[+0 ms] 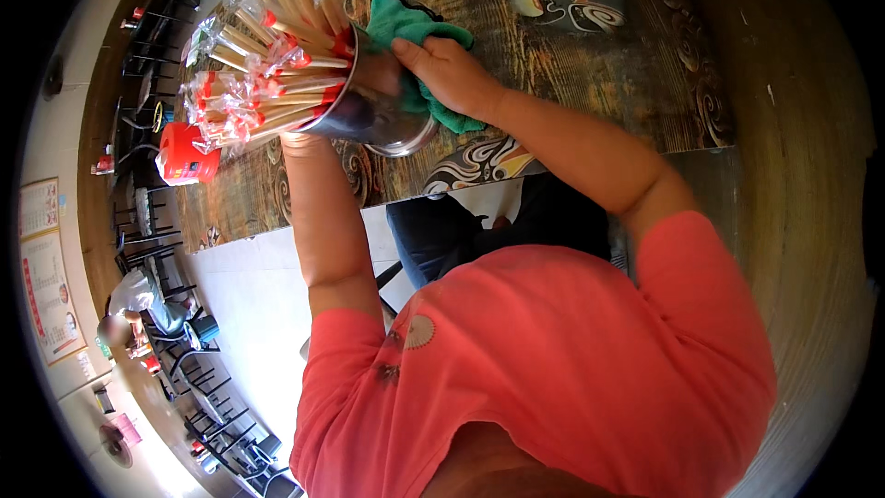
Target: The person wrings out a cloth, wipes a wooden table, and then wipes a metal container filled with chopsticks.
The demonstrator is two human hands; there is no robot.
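Observation:
My right hand [453, 72] grips a green cloth [453, 117] and presses it against the side of a shiny metal canister [370, 100]. Many wooden chopsticks [276, 62] in clear wrappers with red bands stick out of the canister's mouth, fanning to the left. My left hand [304, 143] reaches in at the canister's near left side. Only its wrist edge shows; chopsticks and canister hide the fingers, so their grip cannot be seen. Beneath lies a dark wood-grain table [484, 7] printed with painted-mask patterns.
A red plastic container [188, 155] stands at the table's left edge. To the right runs a brown wooden surface [795, 152]. Farther left are rows of tables with black chairs [148, 211], a seated person [142, 297] and wall posters [52, 290]. Pale floor [256, 332] shows between.

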